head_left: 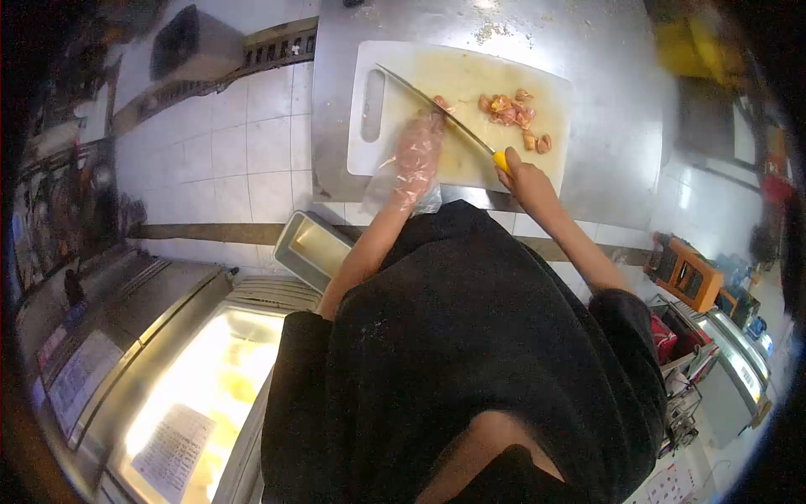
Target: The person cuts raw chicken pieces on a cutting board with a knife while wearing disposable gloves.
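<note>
A knife (pixel 466 130) with a yellow handle and long thin blade is gripped in my right hand (pixel 526 180), which is bare. Its blade slants up and left across a white cutting board (pixel 474 165), with the tip near the handle slot. My left hand (pixel 418 149), in a clear plastic glove, has its fingers closed on a small piece of raw meat (pixel 442 103) against the blade. Exactly how the fingers grip it is partly hidden. Several cut meat pieces (pixel 506 110) lie in a loose heap right of the blade.
The board lies on a steel table (pixel 613 134) with scraps near its far side. A grey rectangular container (pixel 315 248) stands below on the left. A lit glass-topped unit (pixel 210 395) is at lower left. An orange box (pixel 687 273) is on the right.
</note>
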Available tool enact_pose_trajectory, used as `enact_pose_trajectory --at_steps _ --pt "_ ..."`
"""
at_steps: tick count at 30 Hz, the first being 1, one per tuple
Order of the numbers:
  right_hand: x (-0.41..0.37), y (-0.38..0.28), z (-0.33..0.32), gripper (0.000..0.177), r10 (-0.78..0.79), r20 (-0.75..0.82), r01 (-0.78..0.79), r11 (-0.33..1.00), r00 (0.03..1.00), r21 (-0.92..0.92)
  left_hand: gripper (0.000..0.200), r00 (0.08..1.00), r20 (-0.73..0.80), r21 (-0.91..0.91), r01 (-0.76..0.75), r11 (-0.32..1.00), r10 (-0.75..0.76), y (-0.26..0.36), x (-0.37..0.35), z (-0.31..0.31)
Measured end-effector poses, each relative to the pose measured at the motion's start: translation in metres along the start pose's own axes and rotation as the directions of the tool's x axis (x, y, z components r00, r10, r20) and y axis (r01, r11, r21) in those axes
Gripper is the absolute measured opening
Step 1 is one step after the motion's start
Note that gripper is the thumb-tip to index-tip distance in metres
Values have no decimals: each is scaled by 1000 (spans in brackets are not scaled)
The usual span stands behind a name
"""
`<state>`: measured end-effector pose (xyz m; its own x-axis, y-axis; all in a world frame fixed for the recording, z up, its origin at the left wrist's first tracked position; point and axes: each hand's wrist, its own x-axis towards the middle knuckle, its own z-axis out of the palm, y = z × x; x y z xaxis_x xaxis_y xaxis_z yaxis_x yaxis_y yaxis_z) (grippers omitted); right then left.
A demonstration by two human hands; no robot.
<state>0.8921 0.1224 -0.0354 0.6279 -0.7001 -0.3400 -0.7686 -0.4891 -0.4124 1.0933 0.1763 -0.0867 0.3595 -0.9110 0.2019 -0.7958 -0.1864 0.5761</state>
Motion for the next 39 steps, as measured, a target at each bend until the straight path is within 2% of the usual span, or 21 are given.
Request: enact_pose_trajectory --at_steps 3,4,6,8,10,12,14,15,18,21,24,27,30,33,35,37,39 --pt "10 -8 -5 26 -21 -1 21 1000 1000 1 28 971 -184 8 -153 988 152 -9 -7 16" --pt "17 -10 -2 27 -51 -21 51 999 998 5 29 995 -46 114 -86 990 92 -10 -8 20" --pt "32 -14 5 27 -110 -64 112 994 992 15 30 976 207 342 -2 940 -73 -11 -11 25" --pt "39 -15 12 27 -116 -76 117 993 990 14 26 987 150 232 25 972 -61 -13 -12 24" --pt "39 -13 11 27 -98 -67 99 995 993 7 24 978 149 154 125 980 -148 3 -3 9" --pt "33 -11 9 28 -62 -21 62 998 998 -2 23 916 217 127 315 941 -336 23 4 -8" --pt "21 -7 5 28 -29 -17 29 1000 999 11 25 993 65 299 75 951 -99 7 -7 14" --pt "14 -4 4 28 -13 -13 13 1000 1000 17 26 999 7 394 -33 919 33 7 -8 13" --pt "-8 8 2 29 12 -1 -12 1000 1000 12 26 990 -131 171 -33 985 56 12 -7 10" --pt "-35 19 4 29 79 -5 -79 996 997 36 24 999 -42 240 18 971 -8 -2 -13 27" --pt "-68 30 1 28 81 3 -81 991 997 106 21 999 -32 245 38 969 -31 11 -8 11" --pt "-73 29 5 27 127 17 -128 984 992 123 21 994 107 241 -17 970 -9 15 -8 -6" --pt "-52 12 9 28 130 1 -129 982 991 139 21 994 9 143 -106 984 106 12 -8 5" --pt "-28 7 18 29 96 -45 -89 986 994 140 25 997 -56 140 -52 989 60 14 -2 2" --pt "-16 3 16 29 64 -74 -54 990 995 131 21 996 -80 -71 34 997 -40 0 4 18" --pt "-8 4 17 29 21 -93 -10 993 995 117 19 994 -99 -49 35 998 -40 -9 12 26" --pt "-1 4 19 30 24 -93 -13 994 995 108 18 991 -113 203 -46 978 70 -13 15 30"
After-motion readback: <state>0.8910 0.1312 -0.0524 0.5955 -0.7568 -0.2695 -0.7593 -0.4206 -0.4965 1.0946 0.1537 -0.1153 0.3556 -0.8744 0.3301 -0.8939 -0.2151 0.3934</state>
